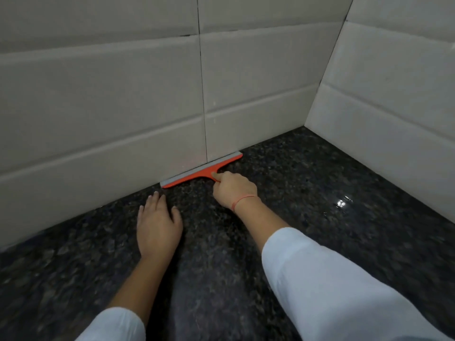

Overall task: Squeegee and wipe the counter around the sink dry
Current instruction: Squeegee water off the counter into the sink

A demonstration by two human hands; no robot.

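The orange squeegee (200,172) lies at the back edge of the counter (283,193), its grey rubber blade (199,168) pressed along the seam where the stone meets the tiled wall (110,94). The blade runs at a slant across the view, its right end higher in the picture. The short handle points back toward the person and disappears into the right hand (234,189).

The counter is dark speckled granite, polished, with a bright glint of reflected light (342,203) off to the right (whether that patch is wet cannot be told). Two walls of pale grey rectangular tiles meet in a corner at upper right; thin dark grout lines (202,82) run between the tiles.

The right hand is closed around the handle, fingers curled under and the thumb (216,177) laid forward on the orange plastic just behind the blade. A thin reddish thread (242,200) circles that wrist. The left hand (158,227) rests flat on the granite just left of the squeegee, palm down, fingers close together and pointing toward the wall, holding nothing. Both forearms end in light sleeves (332,286).
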